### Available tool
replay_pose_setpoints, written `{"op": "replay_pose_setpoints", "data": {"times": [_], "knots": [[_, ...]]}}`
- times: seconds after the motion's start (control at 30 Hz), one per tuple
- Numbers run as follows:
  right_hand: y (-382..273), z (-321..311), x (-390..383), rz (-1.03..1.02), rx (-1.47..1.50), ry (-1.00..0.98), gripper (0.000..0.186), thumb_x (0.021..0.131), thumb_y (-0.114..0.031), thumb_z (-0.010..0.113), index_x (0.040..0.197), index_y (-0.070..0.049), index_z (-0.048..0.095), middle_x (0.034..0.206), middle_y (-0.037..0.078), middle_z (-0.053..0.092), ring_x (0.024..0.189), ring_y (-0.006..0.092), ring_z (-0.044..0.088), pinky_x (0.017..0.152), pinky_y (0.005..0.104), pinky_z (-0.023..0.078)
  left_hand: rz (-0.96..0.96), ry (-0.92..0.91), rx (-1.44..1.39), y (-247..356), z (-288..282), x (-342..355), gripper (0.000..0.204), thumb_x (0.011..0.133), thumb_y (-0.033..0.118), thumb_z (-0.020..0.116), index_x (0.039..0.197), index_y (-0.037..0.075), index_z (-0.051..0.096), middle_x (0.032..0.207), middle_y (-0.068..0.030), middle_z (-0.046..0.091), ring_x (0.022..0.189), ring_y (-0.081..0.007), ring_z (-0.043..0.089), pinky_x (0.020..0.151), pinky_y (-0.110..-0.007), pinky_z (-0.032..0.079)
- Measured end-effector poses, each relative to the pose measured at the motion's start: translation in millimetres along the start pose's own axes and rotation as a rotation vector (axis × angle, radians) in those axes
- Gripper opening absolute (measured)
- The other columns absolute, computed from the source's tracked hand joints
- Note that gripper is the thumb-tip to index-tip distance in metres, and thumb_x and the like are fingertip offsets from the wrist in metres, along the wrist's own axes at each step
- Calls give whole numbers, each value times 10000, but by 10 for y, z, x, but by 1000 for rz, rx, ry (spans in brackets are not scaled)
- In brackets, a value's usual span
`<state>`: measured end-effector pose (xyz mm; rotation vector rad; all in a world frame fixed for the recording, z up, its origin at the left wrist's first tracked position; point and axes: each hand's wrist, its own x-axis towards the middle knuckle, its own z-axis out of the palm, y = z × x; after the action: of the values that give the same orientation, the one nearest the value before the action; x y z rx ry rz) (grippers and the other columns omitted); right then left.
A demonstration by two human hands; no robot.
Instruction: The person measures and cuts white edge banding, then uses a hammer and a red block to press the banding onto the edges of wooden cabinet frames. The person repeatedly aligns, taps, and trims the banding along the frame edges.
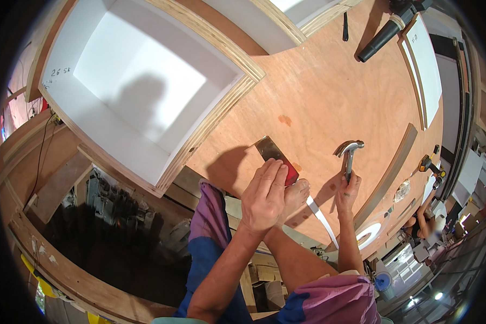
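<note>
My left hand [264, 194] is closed over the near end of a small rectangular block [268, 147] with a dark top and a red part. The block lies tilted on the plywood surface [308, 92], and the fingers hide much of it. My bare foot [298, 195] rests right beside that hand. Off to the right, my right hand [349, 190] grips a claw hammer [351, 146] by its handle, head up and raised above the plywood. A thin white strip [322, 220] lies between the foot and my right forearm.
A wooden box with white inner walls [140, 70] fills the left. A long wooden strip [389, 173], a yellow-black drill [431, 166] and a white panel [426, 70] lie rightward. A black nozzle [380, 40] is at the far edge. Another person [429, 227] is at far right.
</note>
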<state>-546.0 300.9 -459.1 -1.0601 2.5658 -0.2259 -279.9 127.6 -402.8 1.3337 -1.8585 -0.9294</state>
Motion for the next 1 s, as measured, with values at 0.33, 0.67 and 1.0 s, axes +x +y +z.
{"op": "replay_pose_setpoints", "data": {"times": [0.33, 0.67, 1.0], "knots": [[-853, -340, -357, 171, 404, -176, 206, 978, -198, 617, 998, -1, 561, 811, 35, 505, 737, 127, 456, 657, 295, 411, 49, -11, 20, -63, -27, -44, 318, 721, -138, 672, 1032, -74, 680, 1050, -192, 678, 982, -357, 690, 825, -393, 593], [-1172, -453, -551, 28, 455, -303, 272, 989, -267, 605, 971, 3, 582, 808, 59, 533, 723, 165, 506, 658, 308, 433, -16, 28, -37, -17, 41, -45, 352, 702, -147, 658, 1045, -71, 674, 1062, -199, 672, 1004, -366, 682, 859, -398, 582], [-1574, -941, -509, -505, 475, -457, 189, 964, -199, 572, 1042, -29, 550, 739, 117, 628, 572, 258, 612, 520, 321, 458, -155, 45, -33, -56, -31, -22, 457, 642, -164, 652, 1071, -12, 688, 1108, -137, 686, 978, -277, 698, 822, -328, 571]]}}
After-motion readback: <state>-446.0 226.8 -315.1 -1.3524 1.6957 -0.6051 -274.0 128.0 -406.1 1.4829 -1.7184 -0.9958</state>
